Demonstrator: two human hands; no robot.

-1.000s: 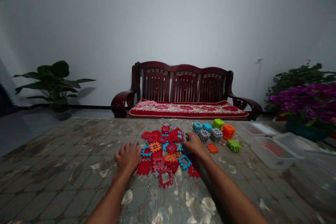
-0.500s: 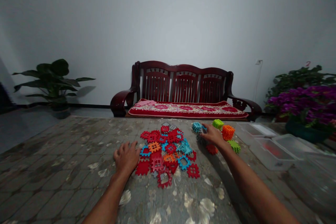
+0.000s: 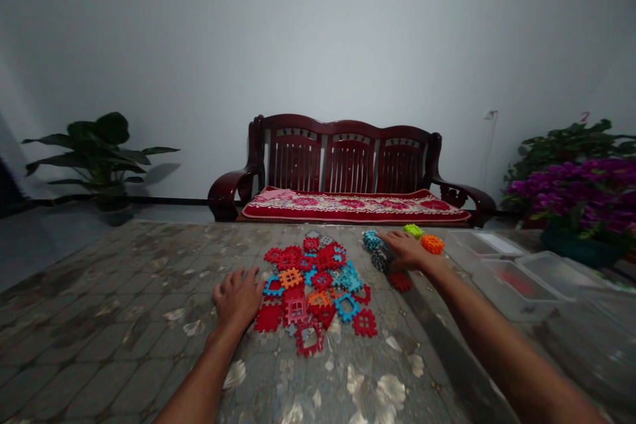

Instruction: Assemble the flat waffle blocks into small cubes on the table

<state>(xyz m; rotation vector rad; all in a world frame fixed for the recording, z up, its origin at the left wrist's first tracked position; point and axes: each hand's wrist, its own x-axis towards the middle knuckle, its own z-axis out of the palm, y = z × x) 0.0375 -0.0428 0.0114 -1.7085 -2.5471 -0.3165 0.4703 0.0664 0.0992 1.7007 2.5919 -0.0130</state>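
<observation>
Tabletop (image 3: 124, 318) with clear plastic bins (image 3: 514, 288), red inside one; left hand (image 3: 237, 298), right hand (image 3: 407, 252) open.

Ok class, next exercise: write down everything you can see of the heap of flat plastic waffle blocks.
The heap of flat plastic waffle blocks lies loose and overlapping on the patterned table cover. Its square pieces have notched edges and look like moulded plastic: mostly red, some orange, blue and grey, several with window-like cutouts. The left hand lies close to its left edge.

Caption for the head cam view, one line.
Right hand at teal and gray waffle blocks, left hand beside a heap of interlocking plastic tiles on a patterned tabletop.
</observation>
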